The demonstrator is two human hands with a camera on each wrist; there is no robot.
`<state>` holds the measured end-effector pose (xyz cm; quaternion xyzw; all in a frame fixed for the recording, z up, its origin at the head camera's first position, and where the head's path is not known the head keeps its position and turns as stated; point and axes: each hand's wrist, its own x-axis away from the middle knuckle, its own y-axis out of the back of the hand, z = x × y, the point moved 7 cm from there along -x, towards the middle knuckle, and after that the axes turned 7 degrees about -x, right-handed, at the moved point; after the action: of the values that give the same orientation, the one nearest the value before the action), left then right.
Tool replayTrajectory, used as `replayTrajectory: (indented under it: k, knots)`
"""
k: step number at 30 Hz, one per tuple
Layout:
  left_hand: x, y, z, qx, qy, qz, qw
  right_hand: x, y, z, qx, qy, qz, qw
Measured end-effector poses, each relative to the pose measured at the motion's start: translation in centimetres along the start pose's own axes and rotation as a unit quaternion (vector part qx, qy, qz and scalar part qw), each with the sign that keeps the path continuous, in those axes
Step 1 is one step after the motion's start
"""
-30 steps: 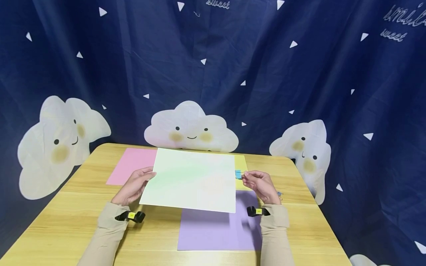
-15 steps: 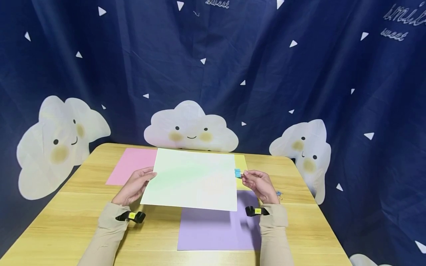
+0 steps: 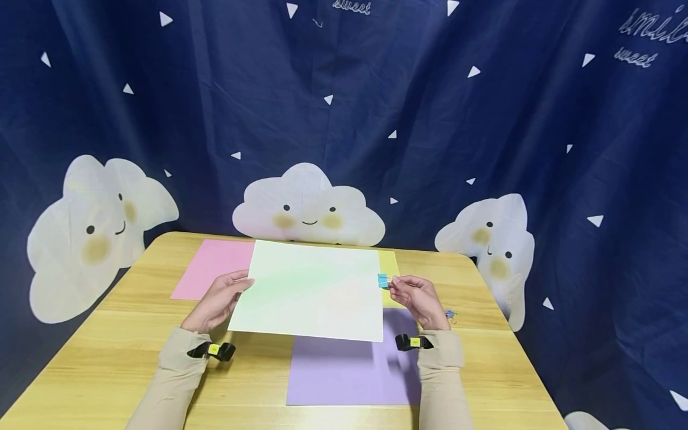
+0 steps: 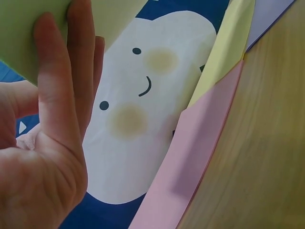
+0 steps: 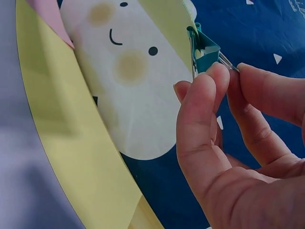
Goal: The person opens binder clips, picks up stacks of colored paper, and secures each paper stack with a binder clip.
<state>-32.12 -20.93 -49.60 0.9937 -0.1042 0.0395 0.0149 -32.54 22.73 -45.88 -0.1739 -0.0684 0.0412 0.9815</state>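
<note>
A pale green sheet of paper (image 3: 306,292) is held up, tilted, above the table. My left hand (image 3: 217,300) pinches its left edge, thumb on top; in the left wrist view, the fingers (image 4: 57,95) lie against the sheet's underside. At the opposite edge, my right hand (image 3: 421,300) pinches a blue binder clip (image 3: 383,280) by its wire handle. The clip's body overlaps the sheet's right edge in the head view. From the right wrist, the clip (image 5: 207,52) shows teal, with the sheet's edge right at its mouth.
Pink paper (image 3: 215,269) lies at the back left of the wooden table (image 3: 242,382). Yellow paper (image 3: 391,295) is partly hidden behind the held sheet, and purple paper (image 3: 349,376) lies nearer. Another small blue clip (image 3: 450,313) rests beyond my right wrist. A dark blue curtain (image 3: 344,119) hangs behind.
My right hand and the binder clip have shifted slightly left, so the clip sits a little further over the sheet's edge. The sheet's lower right corner has moved slightly right and up.
</note>
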Motion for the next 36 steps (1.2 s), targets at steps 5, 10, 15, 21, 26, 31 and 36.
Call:
replayTrajectory:
  k: [5, 10, 15, 21, 26, 31, 36]
  knots:
    - [-0.04, -0.14, 0.13, 0.001, 0.002, 0.007, 1.0000, -0.10, -0.26, -0.20, 0.002, 0.002, 0.002, 1.000]
    - [-0.01, -0.11, 0.12, -0.002, 0.002, 0.005, 1.0000, -0.15, -0.31, -0.36, 0.001, 0.001, 0.002, 1.000]
    - [-0.04, -0.16, 0.25, 0.004, 0.003, 0.007, 1.0000, -0.22, -0.44, -0.47, 0.001, 0.001, 0.003, 1.000]
    - [-0.07, -0.31, 0.37, 0.008, 0.003, 0.010, 0.9999, -0.30, -0.67, -0.57, 0.008, 0.002, 0.005, 1.000]
    - [-0.16, -0.31, 0.23, -0.026, -0.001, 0.015, 0.9995, -0.07, -1.02, -0.31, 0.011, 0.003, 0.021, 1.000]
    - [-0.04, 0.23, 0.10, -0.046, -0.001, 0.006, 0.9989, 0.11, -0.76, -0.05, 0.005, 0.004, 0.021, 1.000]
    - [0.14, 0.10, -0.18, -0.037, 0.005, 0.003, 0.9993, -0.01, -0.86, 0.01, 0.002, 0.003, 0.025, 1.000]
